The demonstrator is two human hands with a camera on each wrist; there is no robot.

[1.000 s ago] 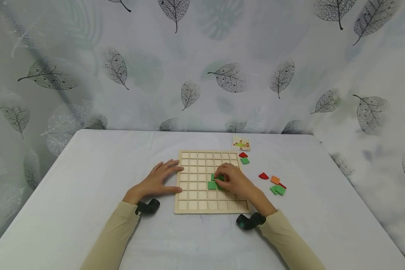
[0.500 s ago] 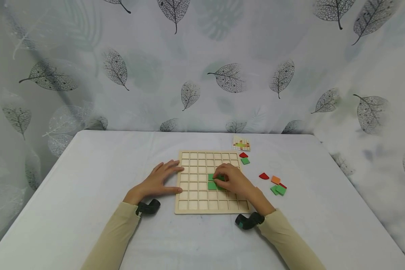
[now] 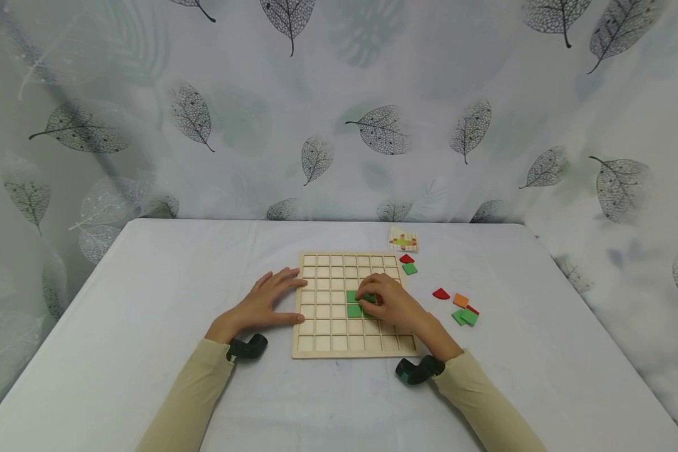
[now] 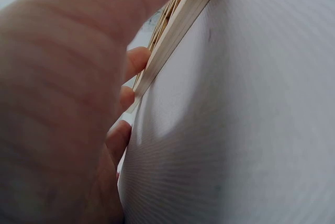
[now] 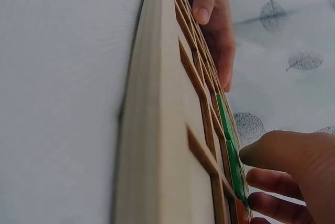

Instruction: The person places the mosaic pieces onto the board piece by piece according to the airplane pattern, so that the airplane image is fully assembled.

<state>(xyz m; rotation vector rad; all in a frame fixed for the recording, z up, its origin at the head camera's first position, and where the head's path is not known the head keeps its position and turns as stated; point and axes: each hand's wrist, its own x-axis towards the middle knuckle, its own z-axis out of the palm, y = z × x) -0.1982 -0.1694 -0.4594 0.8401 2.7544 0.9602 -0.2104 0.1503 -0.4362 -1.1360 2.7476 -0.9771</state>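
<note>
A wooden grid board (image 3: 323, 343) lies on the white table. My left hand (image 3: 268, 300) rests against its left edge, fingers spread and thumb out straight. In the left wrist view, fingertips (image 4: 137, 59) touch the side of the wooden rim. Over the middle of the board, my right hand (image 3: 394, 304) has bent fingers and thumb pinching at a green square tile (image 3: 351, 296). Another green tile (image 3: 354, 311) sits in the cell just below, and more green shows under the fingers. An orange-red piece (image 5: 242, 212) lies in the board beside the green tiles in the right wrist view.
Right of the board lie a red piece (image 3: 441, 294), an orange tile (image 3: 461, 301) and overlapping green tiles (image 3: 469, 317). Another red piece (image 3: 407, 258) and green tile (image 3: 409, 269) lie by its upper right corner, below a pattern card (image 3: 403, 241).
The upper green tile has slid slightly left, lining up with its cell above the other green tile. My right fingers moved a little left with it; my left hand stays put.
</note>
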